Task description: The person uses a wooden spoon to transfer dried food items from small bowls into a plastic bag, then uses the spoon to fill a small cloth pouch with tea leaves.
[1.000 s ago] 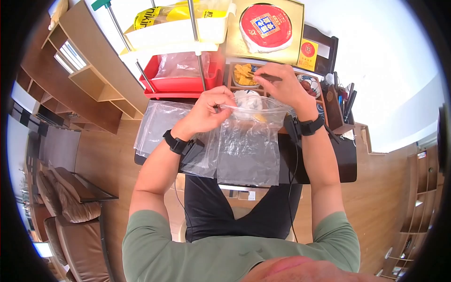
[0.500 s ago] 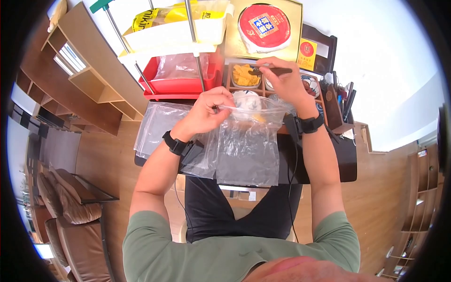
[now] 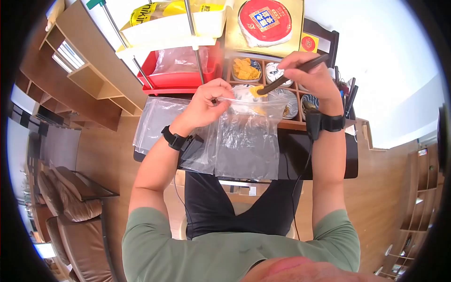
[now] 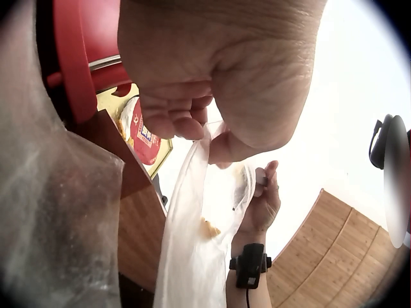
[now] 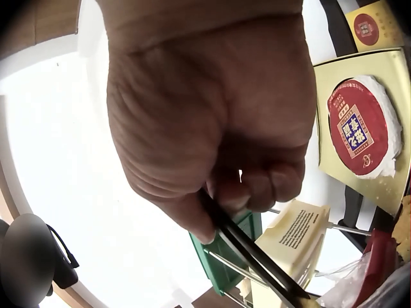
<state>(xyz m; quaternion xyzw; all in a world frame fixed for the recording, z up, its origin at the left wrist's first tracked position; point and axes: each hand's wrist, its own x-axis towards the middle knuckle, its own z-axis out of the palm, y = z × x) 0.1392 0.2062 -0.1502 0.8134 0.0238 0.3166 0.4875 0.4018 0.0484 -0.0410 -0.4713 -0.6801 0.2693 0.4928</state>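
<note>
My left hand (image 3: pixel 209 103) pinches the rim of a clear zip bag (image 3: pixel 246 152), holding its mouth up at the left edge. A yellow piece (image 4: pixel 209 228) shows inside the bag in the left wrist view. My right hand (image 3: pixel 317 82) grips dark tongs (image 3: pixel 293 75), thumb and fingers round the two arms. At the bag's mouth, the tongs' curved tip holds a yellow chunk (image 3: pixel 256 91). Beyond it, more yellow chunks (image 3: pixel 246 69) fill a small patterned bowl in the sectioned wooden tray (image 3: pixel 292 125).
Flat clear bags (image 3: pixel 157 124) lie to the left on the black table (image 3: pixel 324 160). Behind them stands a rack with a red bin (image 3: pixel 181 83) and a cream bin (image 3: pixel 174 33). A round red-wrapped cake (image 3: pixel 265 21) sits in a gold box. Pens stand in a holder at right.
The tongs have left the bowl of yellow chunks and come toward the bag's mouth with a chunk in their tip. My right hand has shifted right; the left stays at the bag's rim.
</note>
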